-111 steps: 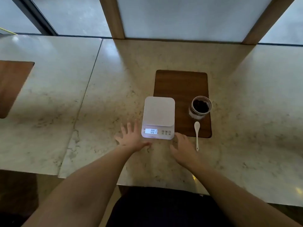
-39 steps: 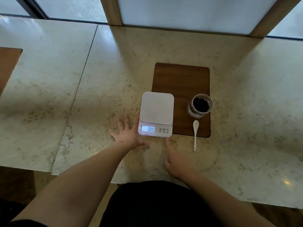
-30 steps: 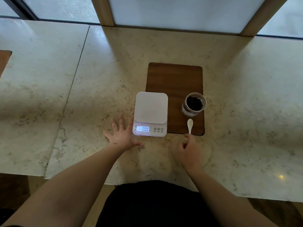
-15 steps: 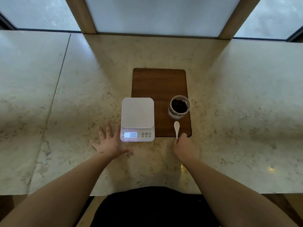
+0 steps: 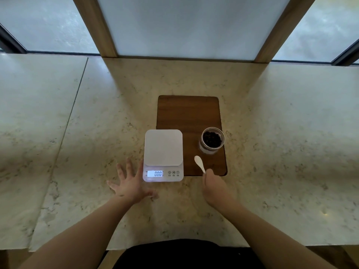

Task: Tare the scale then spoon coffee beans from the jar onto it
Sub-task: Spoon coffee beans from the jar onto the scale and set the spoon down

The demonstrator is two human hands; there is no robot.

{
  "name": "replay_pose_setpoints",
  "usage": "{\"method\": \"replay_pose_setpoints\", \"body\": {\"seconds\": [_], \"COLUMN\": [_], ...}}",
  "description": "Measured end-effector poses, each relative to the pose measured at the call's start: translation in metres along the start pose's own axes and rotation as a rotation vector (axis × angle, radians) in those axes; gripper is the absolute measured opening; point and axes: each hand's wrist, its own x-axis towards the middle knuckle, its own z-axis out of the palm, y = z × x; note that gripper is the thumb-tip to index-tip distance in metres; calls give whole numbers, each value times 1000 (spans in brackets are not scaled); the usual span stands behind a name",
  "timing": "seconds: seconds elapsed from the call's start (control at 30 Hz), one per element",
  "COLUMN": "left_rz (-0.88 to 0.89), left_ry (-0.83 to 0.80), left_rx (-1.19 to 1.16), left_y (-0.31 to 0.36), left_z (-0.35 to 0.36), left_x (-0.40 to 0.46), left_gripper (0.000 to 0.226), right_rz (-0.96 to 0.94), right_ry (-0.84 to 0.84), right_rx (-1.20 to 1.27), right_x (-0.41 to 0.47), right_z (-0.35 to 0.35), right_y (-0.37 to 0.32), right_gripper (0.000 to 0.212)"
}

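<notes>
Pale marble counter — white scale overlapping a brown wooden board, left hand flat beside it.

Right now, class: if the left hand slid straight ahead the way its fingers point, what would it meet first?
Probably nothing: the left hand lies flat, fingers pointing up the countertop, just left of the scale. The index finger sits close to its edge, so a graze is possible.

two bare forearms enter from the lower edge, with no sleeves, watch, rings or bands visible on either. left hand and right hand are ungloved. a dark, black-looking garment covers the torso at bottom centre; its detail is lost in shadow.
</notes>
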Motion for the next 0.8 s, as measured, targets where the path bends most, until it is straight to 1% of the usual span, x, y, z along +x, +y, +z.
{"method": "replay_pose_setpoints", "body": {"seconds": [0.07,0.17,0.23,0.27,0.3,0.4,0.47,0.53,0.6,0.67,0.73,0.8], "left_rz": [2,-1,-1,1,2,4,12,13,5,0,-7,-7], "left_ry": [-3,-5,-3,-1,-1,-12,-23,-33,-30,-21,-23,-26], "left_rx": [-1,9,9,8,5,-11,-15,-8,8,15,26,33], "left_y": [0,1,0,-1,-1,-1,0,1,2,2,3,4], "left_z": [0,-1,-1,0,1,0,0,-1,-1,-1,-2,-3], "left_x": [1,1,1,1,1,1,1,1,0,-1,-1,-1], "left_gripper": [146,146,145,145,146,148,148,147,147,146,146,146], "right_rz": [-62,-104,-80,-46,1,130,178,153,106,62,58,59], "right_ry": [102,291,384,403,383,235,196,165,160,205,257,307], "right_rx": [34,119,213,234,216,-48,-70,-96,-205,-281,-301,-311], "right_x": [-7,-7,-1,4,10,28,34,35,34,37,40,43], "right_z": [-9,-35,-53,-62,-71,-92,-101,-108,-115,-122,-127,-129], "right_y": [-8,-15,-17,-17,-16,-10,-10,-11,-13,-15,-16,-18], "right_gripper": [26,31,33,32,31,21,16,24,29,23,20,23]}}
